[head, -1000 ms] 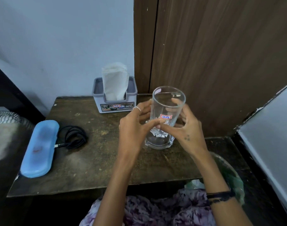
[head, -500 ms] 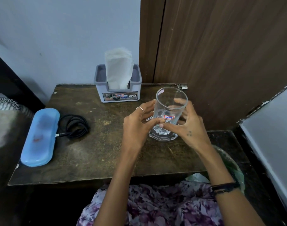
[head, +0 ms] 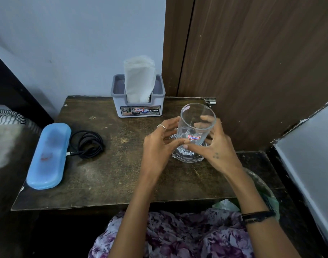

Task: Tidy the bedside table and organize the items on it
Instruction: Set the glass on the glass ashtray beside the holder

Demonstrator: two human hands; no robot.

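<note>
Pale walls and a dark wood-grain panel are backing a worn brown table (head: 111, 175), its top scuffed and speckled. Near the right rear of it a person is holding a clear glass (head: 194, 135) upright with 2 hands: the left hand (head: 159, 148) is curling round its near-left side, the right hand (head: 218, 148) is wrapping its right side, and fingers are showing through the wall. Whether the base is resting on the wood or hanging just above it is hard to tell. The step in hand looks like placing the glass, and doing it well would mean keeping it vertical, lowering the heavy base flat, letting go only once it is sitting steady, and leaving room from the table's right edge. The glass is smooth and slippery-looking, widening toward an open rim, with a thick moulded, ridged foot and 1 small red-bordered sticker on its side. Behind it, touching the wall, a grey plastic holder (head: 139, 107) is standing with a folded wad of white napkins (head: 139, 79) sticking up, soft and slightly creased. At the left a long blue case (head: 48, 157) with rounded ends, matte and smudged, is lying along the edge, and just beside it a black cable (head: 87, 144) is coiling in loose loops, its plug pointing at the case.
</note>
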